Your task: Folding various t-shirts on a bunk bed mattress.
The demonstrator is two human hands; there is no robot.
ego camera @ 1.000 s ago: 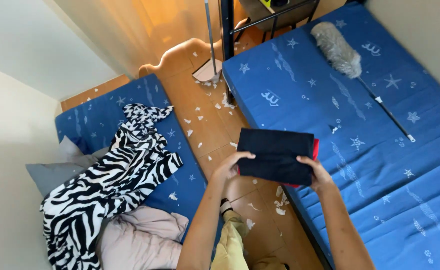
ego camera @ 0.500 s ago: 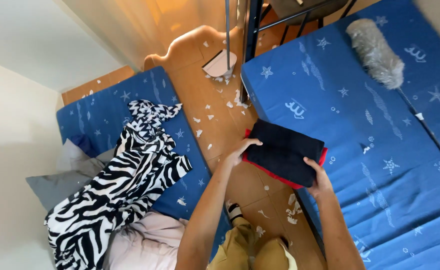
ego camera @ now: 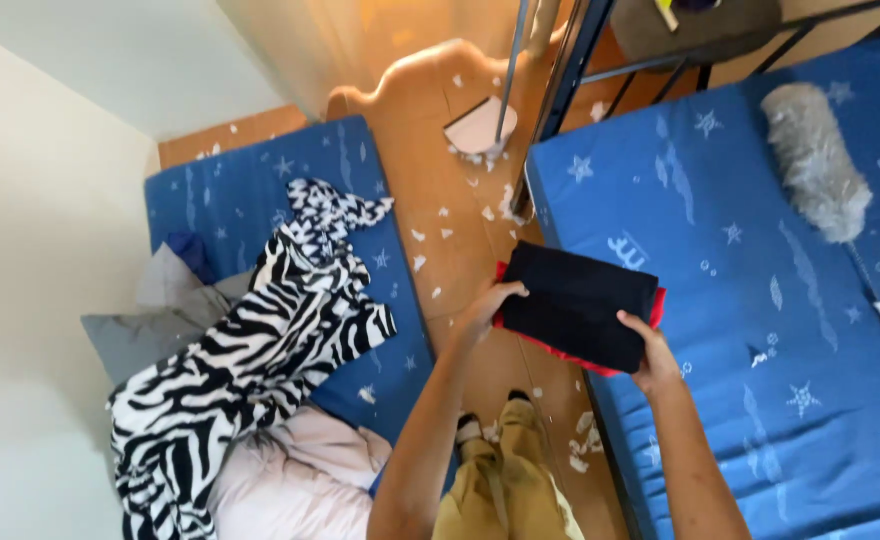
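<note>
I hold a folded black garment with a red edge point(ego camera: 580, 305) flat in front of me, over the left edge of the large blue star-patterned mattress point(ego camera: 760, 300). My left hand point(ego camera: 485, 310) grips the garment's left side. The near right corner sits in my right hand point(ego camera: 648, 355). Below, my legs in tan trousers stand on the wooden floor point(ego camera: 460, 200) between two mattresses.
A smaller blue mattress point(ego camera: 250, 190) on the left carries a zebra-print cloth point(ego camera: 250, 350), a grey pillow point(ego camera: 135, 335) and a pale pink cloth point(ego camera: 290, 490). A grey fluffy duster point(ego camera: 815, 160) lies on the large mattress. White scraps litter the floor near a dustpan point(ego camera: 480, 125).
The view has tilted and shifted; the folded garment has turned at an angle and moved slightly right, toward the large mattress. Both hands keep their hold.
</note>
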